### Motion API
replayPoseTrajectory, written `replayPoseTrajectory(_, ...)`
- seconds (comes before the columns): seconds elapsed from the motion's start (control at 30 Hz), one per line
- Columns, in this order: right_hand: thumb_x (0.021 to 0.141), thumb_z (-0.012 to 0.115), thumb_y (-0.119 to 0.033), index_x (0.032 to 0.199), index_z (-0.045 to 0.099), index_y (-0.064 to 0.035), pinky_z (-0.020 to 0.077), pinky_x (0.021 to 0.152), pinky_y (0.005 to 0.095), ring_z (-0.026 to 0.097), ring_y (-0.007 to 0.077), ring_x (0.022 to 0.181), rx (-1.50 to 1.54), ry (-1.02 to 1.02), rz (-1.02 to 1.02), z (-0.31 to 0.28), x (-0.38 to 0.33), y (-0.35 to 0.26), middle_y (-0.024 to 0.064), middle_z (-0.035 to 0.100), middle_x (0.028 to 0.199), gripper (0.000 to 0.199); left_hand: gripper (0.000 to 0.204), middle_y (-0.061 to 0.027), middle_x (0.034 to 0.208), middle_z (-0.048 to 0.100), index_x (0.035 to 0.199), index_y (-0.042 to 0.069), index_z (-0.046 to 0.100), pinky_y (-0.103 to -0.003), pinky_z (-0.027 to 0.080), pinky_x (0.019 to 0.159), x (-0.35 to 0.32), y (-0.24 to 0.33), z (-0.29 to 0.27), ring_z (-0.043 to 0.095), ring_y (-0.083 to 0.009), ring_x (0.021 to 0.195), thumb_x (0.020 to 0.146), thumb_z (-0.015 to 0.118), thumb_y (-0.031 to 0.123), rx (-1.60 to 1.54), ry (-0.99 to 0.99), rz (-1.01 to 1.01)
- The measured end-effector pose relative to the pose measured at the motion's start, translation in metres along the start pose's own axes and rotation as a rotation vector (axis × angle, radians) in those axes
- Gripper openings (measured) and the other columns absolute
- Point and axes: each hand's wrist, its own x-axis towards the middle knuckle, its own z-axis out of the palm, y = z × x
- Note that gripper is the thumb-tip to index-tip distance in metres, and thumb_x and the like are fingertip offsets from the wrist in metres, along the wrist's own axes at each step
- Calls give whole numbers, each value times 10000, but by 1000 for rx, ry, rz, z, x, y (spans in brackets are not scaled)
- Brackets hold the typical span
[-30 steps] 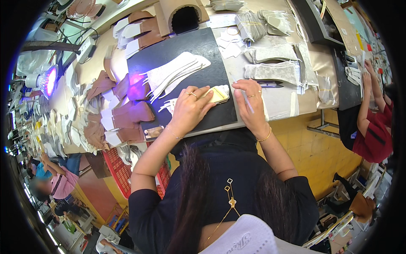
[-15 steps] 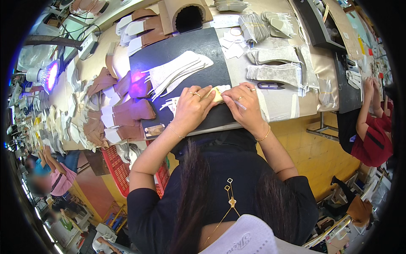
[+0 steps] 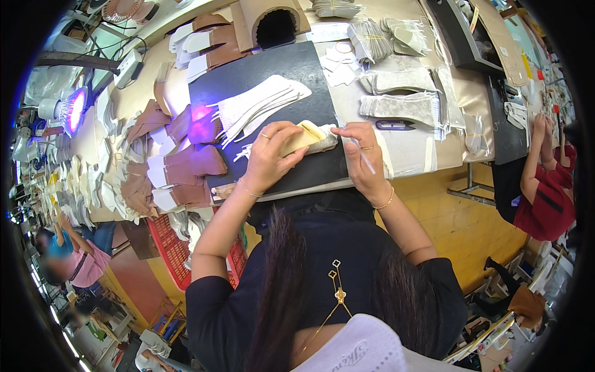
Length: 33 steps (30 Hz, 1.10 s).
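Observation:
My left hand [image 3: 271, 155] is closed on a pale yellow, curved piece [image 3: 299, 137] with a grey-and-white edge, holding it just above the black mat [image 3: 285, 62]. In my right hand [image 3: 365, 155] a thin, pale pen-like tool [image 3: 368, 163] lies slantwise between the fingers. The right fingertips are at the right end of the yellow piece; whether they touch it I cannot tell. Beyond my hands lies a fanned stack of white shaped pieces [image 3: 266, 102] with stringy ends.
Dark thread snips [image 3: 395, 125] rest right of the mat, below stacks of grey pieces [image 3: 396, 104]. Brown-and-white pieces [image 3: 186, 164] cover the left side. A lit lamp [image 3: 73, 111] stands at far left, a red crate [image 3: 170, 245] below the table. A co-worker [image 3: 545, 198] sits at right.
My hands have moved apart, the left one slightly left and the right one lifting off to the right. More of the yellow piece now shows between them.

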Motion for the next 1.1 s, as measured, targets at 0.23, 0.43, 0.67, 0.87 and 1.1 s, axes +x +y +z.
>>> replayPoseTrajectory(0.23, 1080, 502, -259, 1220, 594, -26, 480, 934, 373, 591, 294, 1046, -46, -45, 1, 10, -7, 5, 156, 637, 1159, 287, 394, -89, 1111, 673, 1133, 70, 686, -408, 490, 907, 0, 3, -1, 638, -286, 1029, 776, 837, 141, 202, -175, 103)
replayPoseTrajectory(0.43, 1085, 491, -283, 1215, 584, -27, 466, 961, 381, 572, 288, 1089, -48, -25, 30, 3, -9, 6, 155, 631, 1176, 302, 410, -84, 1104, 646, 1120, 90, 652, -416, 490, 883, -3, 1, 0, 631, -291, 1007, 755, 839, 118, 229, -121, 220)
replayPoseTrajectory(0.67, 1084, 479, -342, 1221, 559, -44, 456, 995, 381, 561, 290, 1109, 58, -37, 15, 12, -11, 6, 161, 607, 1172, 337, 379, -101, 1052, 625, 1081, 89, 646, -402, 528, 787, -7, 1, -3, 641, -293, 919, 759, 844, 95, 98, -99, 198)
replayPoseTrajectory(0.87, 1070, 513, -317, 1233, 549, -51, 499, 969, 400, 598, 320, 1131, -24, -96, -49, 26, -16, 11, 169, 610, 1184, 314, 400, -92, 1058, 652, 1114, 65, 645, -287, 538, 719, 9, 12, -53, 651, -202, 939, 784, 870, 91, -39, 115, -98)
replayPoseTrajectory(1.1, 972, 664, -198, 1225, 561, -80, 548, 832, 431, 643, 382, 989, -42, -127, -224, 37, -23, 19, 179, 585, 1205, 298, 416, -96, 1187, 609, 1157, 16, 643, -311, 558, 881, 54, 14, -127, 639, -210, 1053, 794, 847, 9, -130, 414, -39)
